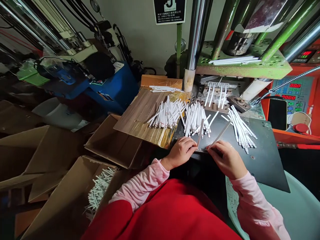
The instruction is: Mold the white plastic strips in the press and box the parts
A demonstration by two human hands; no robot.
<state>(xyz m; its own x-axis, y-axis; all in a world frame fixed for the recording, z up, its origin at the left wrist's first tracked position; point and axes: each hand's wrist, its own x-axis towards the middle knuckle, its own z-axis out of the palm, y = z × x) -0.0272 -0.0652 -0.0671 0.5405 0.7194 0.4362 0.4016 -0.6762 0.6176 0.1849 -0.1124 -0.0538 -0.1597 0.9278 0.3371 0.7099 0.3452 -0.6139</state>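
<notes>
My left hand [181,151] pinches a thin white stick [200,132] that points up and away, at the near edge of a dark metal work plate [265,156]. My right hand [226,159] holds a second thin stick [221,134] angled up to the right, its fingers pressed down on the plate. Just beyond my hands lie three heaps of white sticks: one [166,115] on a wood-patterned board [140,115], one [196,118] in the middle, one [241,128] on the right.
A green press [250,65] with steel columns stands behind, sticks laid in its fixture [217,93]. Open cardboard boxes [112,143] sit left; one below holds several white sticks [100,190]. A red control panel [292,96], phone [277,114] and pale chair [297,203] are right.
</notes>
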